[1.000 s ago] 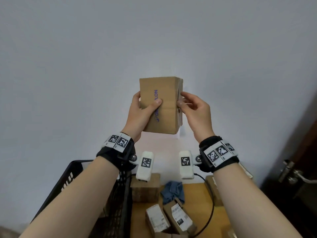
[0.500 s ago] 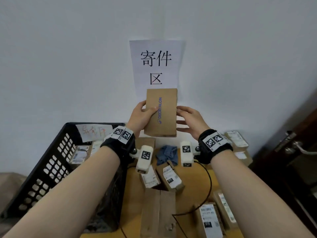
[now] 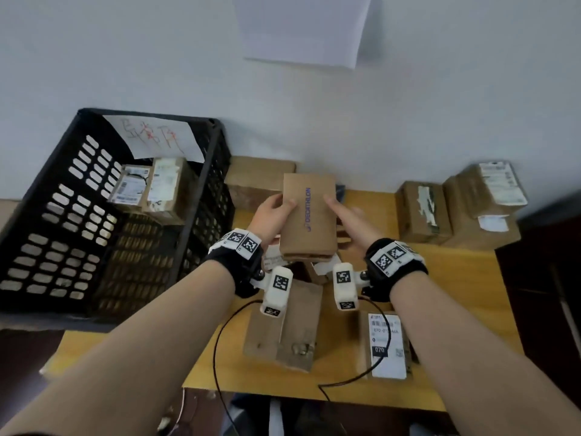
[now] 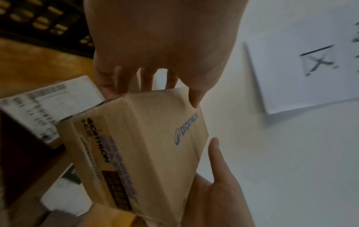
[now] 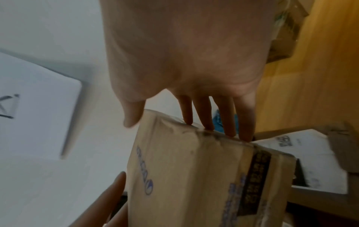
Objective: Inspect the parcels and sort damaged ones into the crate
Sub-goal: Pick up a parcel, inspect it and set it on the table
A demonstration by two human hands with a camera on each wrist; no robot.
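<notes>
A brown cardboard parcel with blue DECATHLON print is held upright above the wooden table, between both hands. My left hand grips its left side, thumb on the front face and fingers behind. My right hand holds the right side, thumb on the front. The left wrist view shows the parcel under my left hand. In the right wrist view my right hand has its fingers on the edge of the parcel. The black slotted crate stands at the left with labelled parcels inside.
Below the hands lie a flat cardboard parcel and a white-labelled parcel. Taped boxes stand at the back right, and a brown box sits beside the crate. A black cable loops over the table's front edge. A paper sign hangs on the wall.
Both hands have brought the parcel down from in front of the wall to just above the table. The head view has tipped downward, and the crate and table now show.
</notes>
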